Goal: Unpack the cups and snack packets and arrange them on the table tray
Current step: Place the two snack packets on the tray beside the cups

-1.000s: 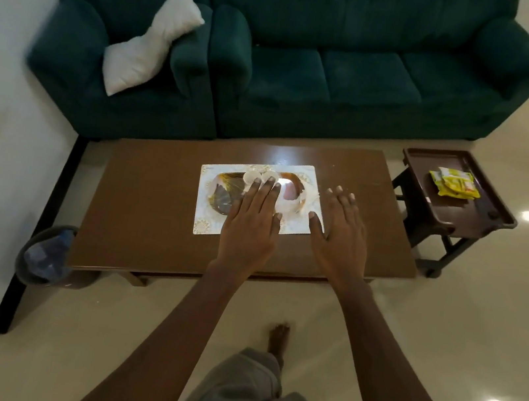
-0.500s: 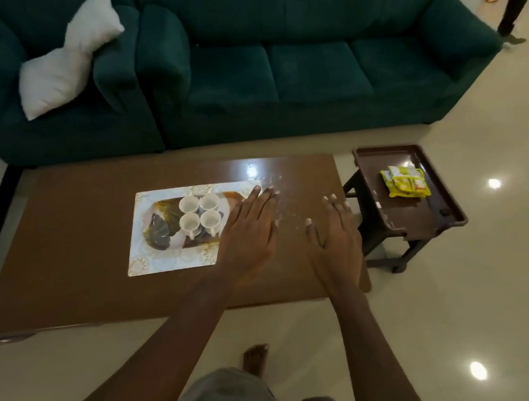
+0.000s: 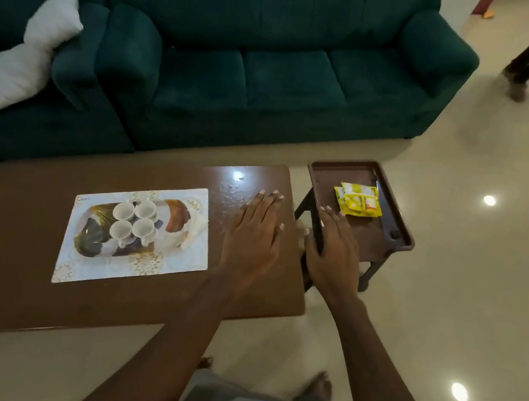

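Brown counter (image 3: 20, 265) w/ green sofa (image 3: 275, 80) behind. Both hands flat, empty: left hand (image 3: 254, 244) over counter, right hand (image 3: 334, 256) over side table (image 3: 385, 240) edge. Four cups (image 3: 132, 224) on tray (image 3: 88, 273), left of left hand; snack packets (image 3: 358, 201) just beyond right fingertips.

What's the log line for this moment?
left hand: open, empty | right hand: open, empty | cups: four on tray | snack packets: on side table

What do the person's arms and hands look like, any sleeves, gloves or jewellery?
The left forearm and right forearm are bare, with no sleeves in view. The left hand and right hand wear no gloves, and no watch, bracelet or ring shows.
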